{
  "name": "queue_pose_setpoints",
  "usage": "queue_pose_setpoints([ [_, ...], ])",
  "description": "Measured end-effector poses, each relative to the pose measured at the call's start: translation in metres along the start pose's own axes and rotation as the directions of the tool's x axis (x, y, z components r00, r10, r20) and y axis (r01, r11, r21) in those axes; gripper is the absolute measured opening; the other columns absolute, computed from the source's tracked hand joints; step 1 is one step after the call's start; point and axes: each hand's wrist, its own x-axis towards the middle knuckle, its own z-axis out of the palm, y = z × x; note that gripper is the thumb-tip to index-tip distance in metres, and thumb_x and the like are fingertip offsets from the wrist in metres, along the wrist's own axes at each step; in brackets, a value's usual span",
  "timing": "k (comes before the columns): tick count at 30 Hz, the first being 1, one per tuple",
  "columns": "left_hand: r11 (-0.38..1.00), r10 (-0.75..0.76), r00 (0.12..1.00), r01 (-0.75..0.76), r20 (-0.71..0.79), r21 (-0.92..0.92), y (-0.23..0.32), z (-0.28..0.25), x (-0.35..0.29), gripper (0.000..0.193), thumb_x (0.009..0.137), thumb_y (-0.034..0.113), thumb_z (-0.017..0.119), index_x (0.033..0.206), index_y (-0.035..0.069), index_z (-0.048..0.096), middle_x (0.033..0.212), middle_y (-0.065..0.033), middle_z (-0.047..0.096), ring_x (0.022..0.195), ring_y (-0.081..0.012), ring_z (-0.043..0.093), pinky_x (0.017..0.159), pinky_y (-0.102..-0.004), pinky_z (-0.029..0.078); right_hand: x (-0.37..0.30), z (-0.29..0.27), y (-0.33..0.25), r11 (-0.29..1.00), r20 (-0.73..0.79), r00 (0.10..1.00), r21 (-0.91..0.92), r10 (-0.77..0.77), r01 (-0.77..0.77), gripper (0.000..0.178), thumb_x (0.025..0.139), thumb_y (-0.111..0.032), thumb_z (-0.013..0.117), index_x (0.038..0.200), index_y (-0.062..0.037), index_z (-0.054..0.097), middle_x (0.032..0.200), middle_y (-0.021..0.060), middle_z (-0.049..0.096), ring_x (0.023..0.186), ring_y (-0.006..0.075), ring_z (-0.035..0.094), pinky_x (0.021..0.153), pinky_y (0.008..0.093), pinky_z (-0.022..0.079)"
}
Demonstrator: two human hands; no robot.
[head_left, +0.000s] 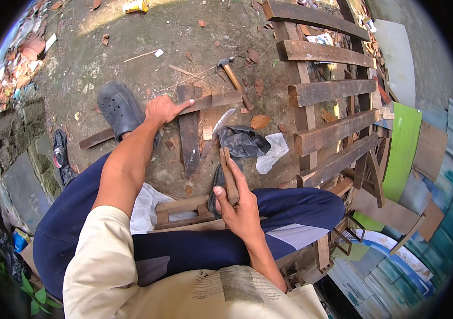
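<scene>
My left hand (161, 109) is closed at a long wooden plank (217, 101) on the ground, one digit stretched along its top. My left foot, in a dark clog (120, 109), rests on the same plank. A second, shorter board (189, 133) lies crosswise beneath it. My right hand (238, 204) grips a short brown piece of wood (229, 178), held up over my lap; whether it is a handle cannot be told. Just beyond it lies a curved blade (218, 129), beside a crumpled black plastic bag (243, 141). A hammer (235, 82) with a wooden handle lies past the plank.
A slatted wooden pallet (335, 93) stands to the right, with a green board (401, 154) and scrap sheets behind. White plastic (273, 154) lies near the black bag. A wooden frame (184, 210) sits between my legs. Broken blocks (11, 127) line the left.
</scene>
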Motion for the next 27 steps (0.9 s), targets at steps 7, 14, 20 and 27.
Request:
queue_pose_setpoints([
  [7,0.999,-0.018,1.000,0.018,0.013,0.032,-0.002,0.003,0.006,0.109,0.075,0.099,0.047,0.088,-0.004,0.080,0.097,-0.0276,0.076,0.099,-0.0408,0.074,0.090,-0.0494,0.057,-0.009,0.001,-0.017,0.975,-0.046,0.988,-0.175,-0.147,0.137,0.062,0.099,-0.010,0.068,0.156,-0.0072,0.046,0.132,0.0275,0.067,0.104,0.0460,0.071,0.085,0.0432,0.058],
  [14,0.999,-0.026,1.000,0.026,0.006,0.036,-0.007,0.005,0.007,0.108,0.076,0.098,0.047,0.085,-0.004,0.080,0.094,-0.0275,0.076,0.095,-0.0401,0.075,0.087,-0.0495,0.057,0.021,-0.004,-0.009,0.962,-0.038,0.974,-0.170,-0.225,0.216,0.072,0.090,0.002,0.065,0.157,-0.0089,0.043,0.125,0.0311,0.067,0.098,0.0468,0.071,0.082,0.0469,0.059],
  [20,0.999,0.026,0.999,-0.025,-0.045,0.036,0.005,0.005,0.008,0.106,0.076,0.098,0.049,0.082,-0.004,0.079,0.088,-0.0258,0.076,0.090,-0.0395,0.075,0.083,-0.0490,0.057,0.132,0.020,0.028,0.979,-0.098,0.987,-0.173,-0.128,0.109,0.071,0.087,-0.003,0.066,0.155,-0.0107,0.047,0.116,0.0309,0.070,0.106,0.0472,0.069,0.092,0.0478,0.056],
  [27,0.998,-0.048,0.999,0.048,-0.002,0.042,-0.005,0.002,0.001,0.107,0.076,0.097,0.050,0.082,-0.005,0.079,0.088,-0.0258,0.076,0.089,-0.0393,0.075,0.082,-0.0478,0.057,0.000,-0.022,0.010,0.996,-0.060,0.996,-0.058,-0.073,0.070,0.071,0.087,0.003,0.062,0.156,-0.0078,0.048,0.138,0.0247,0.065,0.124,0.0364,0.066,0.102,0.0382,0.054],
])
